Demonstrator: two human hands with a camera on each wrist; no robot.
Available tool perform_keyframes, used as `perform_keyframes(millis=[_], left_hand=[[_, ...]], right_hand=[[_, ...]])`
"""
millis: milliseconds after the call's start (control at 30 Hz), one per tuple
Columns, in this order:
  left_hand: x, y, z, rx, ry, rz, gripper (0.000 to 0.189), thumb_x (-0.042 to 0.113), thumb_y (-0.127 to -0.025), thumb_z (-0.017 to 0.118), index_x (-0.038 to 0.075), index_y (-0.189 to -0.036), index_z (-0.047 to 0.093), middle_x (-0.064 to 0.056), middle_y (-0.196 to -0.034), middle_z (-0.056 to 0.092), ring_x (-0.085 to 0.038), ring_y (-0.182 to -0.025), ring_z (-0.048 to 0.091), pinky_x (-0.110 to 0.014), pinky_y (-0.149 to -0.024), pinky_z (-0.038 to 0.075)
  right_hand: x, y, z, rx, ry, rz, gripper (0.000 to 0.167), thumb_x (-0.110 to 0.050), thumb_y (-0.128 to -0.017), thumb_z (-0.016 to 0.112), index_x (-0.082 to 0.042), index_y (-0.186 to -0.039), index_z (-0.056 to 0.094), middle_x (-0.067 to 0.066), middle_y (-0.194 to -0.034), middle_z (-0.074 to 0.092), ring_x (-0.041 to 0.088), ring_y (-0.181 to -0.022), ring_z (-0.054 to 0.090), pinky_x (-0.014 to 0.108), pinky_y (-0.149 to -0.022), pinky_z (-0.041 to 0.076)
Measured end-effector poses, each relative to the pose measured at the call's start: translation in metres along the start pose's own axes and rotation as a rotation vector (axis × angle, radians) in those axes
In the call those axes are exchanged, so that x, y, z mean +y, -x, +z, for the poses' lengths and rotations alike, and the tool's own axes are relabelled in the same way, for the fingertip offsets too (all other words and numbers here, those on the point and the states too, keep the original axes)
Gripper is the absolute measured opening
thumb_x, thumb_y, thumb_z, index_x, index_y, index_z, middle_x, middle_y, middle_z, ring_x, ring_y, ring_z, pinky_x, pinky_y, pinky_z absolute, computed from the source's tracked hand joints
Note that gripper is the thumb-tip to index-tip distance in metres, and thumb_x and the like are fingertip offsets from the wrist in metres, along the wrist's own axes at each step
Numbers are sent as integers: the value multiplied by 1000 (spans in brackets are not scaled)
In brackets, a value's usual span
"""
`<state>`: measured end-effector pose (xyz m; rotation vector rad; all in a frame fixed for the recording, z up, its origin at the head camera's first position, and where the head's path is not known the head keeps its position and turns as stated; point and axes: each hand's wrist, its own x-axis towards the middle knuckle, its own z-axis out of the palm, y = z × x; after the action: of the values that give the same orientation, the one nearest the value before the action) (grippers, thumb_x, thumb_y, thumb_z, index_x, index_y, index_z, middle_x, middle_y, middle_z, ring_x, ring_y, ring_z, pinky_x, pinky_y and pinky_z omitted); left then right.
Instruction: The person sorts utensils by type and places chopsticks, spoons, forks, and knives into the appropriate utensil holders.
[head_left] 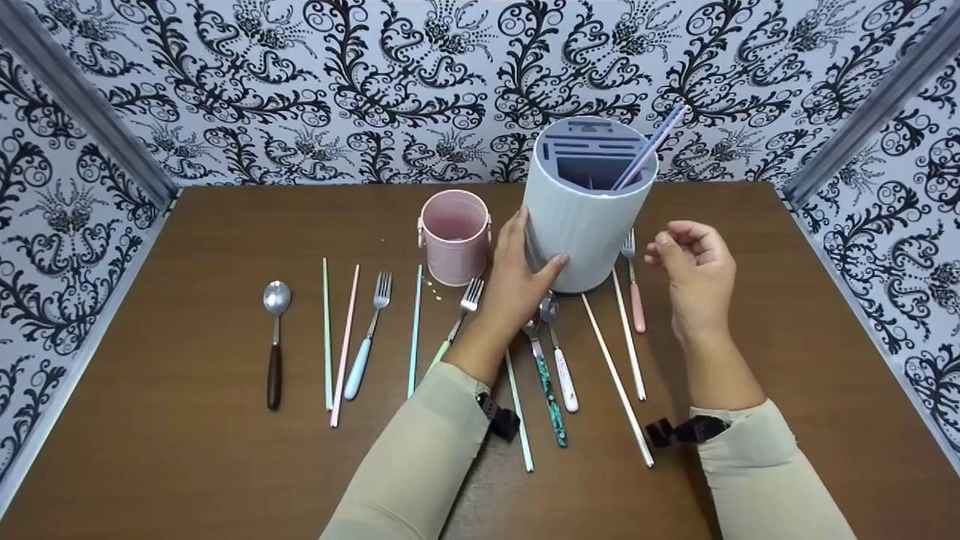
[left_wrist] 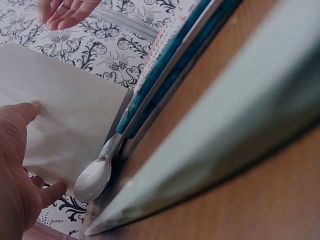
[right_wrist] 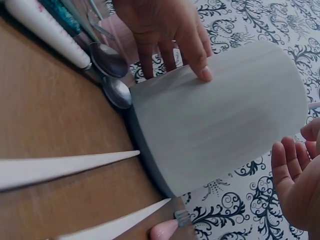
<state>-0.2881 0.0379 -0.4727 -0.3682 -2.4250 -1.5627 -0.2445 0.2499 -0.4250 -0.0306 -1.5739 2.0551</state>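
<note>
The white cylindrical utensil holder (head_left: 589, 236) has a grey slotted top, with a purple chopstick (head_left: 654, 142) and a pink one leaning out of its right compartment. My left hand (head_left: 517, 274) grips the holder's lower left side, thumb across the front. To the right of the holder, my right hand (head_left: 697, 277) is raised with its fingers loosely bent and nothing in them. Two spoons, one with a green patterned handle (head_left: 551, 394) and one with a white handle (head_left: 565, 379), lie with their bowls near the holder's base. White chopsticks (head_left: 619, 381) and a pink-handled fork (head_left: 637, 304) lie close by.
A pink cup (head_left: 457, 259) stands left of the holder. Farther left lie a brown-handled spoon (head_left: 275, 345), a blue-handled fork (head_left: 367, 337) and several chopsticks. A green-handled fork (head_left: 470, 298) is partly under my left forearm. Patterned walls enclose the brown table (head_left: 202, 465).
</note>
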Motion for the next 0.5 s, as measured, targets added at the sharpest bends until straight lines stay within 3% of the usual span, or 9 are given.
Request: perform_keyframes(millis=[333, 500], left_hand=[[1, 0, -1, 2, -7, -3, 92, 30, -92, 80, 9, -164, 26, -16, -163, 37, -30, -152, 38, -41, -127, 32], [1, 1, -1, 2, -4, -5, 92, 30, -92, 80, 9, -164, 27, -17, -164, 36, -30, -152, 38, -41, -127, 31]], right_hand=[[10, 2, -1, -50, 135, 65, 19, 12, -93, 64, -4, -102, 67, 5, -88, 66, 14, -73, 68, 23, -68, 61], [15, 2, -4, -83, 224, 98, 16, 8, -94, 65, -3, -106, 66, 3, -91, 65, 11, -76, 66, 21, -69, 59]])
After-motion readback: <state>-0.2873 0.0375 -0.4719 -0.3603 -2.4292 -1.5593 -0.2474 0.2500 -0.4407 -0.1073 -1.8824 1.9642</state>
